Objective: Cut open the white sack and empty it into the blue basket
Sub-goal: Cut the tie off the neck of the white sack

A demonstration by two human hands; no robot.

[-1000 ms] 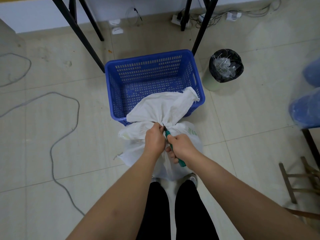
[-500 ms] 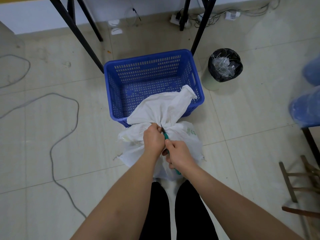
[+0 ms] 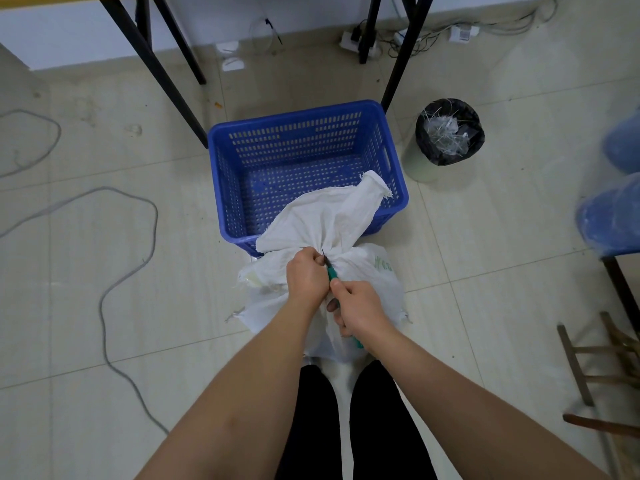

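A full white sack [image 3: 375, 282] stands on the floor between my feet and the blue basket [image 3: 394, 161]. Its tied neck flares out over the basket's near rim. My left hand [image 3: 306, 275] grips the gathered neck of the sack. My right hand [image 3: 358, 311] holds a green-handled knife [image 3: 333, 273], whose dark blade tip points into the tie at the neck, right beside my left hand. Nothing lies inside the basket that I can see.
A black-lined waste bin [image 3: 448, 133] stands right of the basket. Black table legs [image 3: 156, 67] rise behind it, with power strips and cables along the wall. A grey cable [image 3: 114, 289] loops over the tiles at left. A wooden stool [image 3: 602, 362] is at right.
My right hand has drawn back toward me slightly along the knife handle. The loose top of the sack has shifted a little over the basket rim. My left hand keeps its grip.
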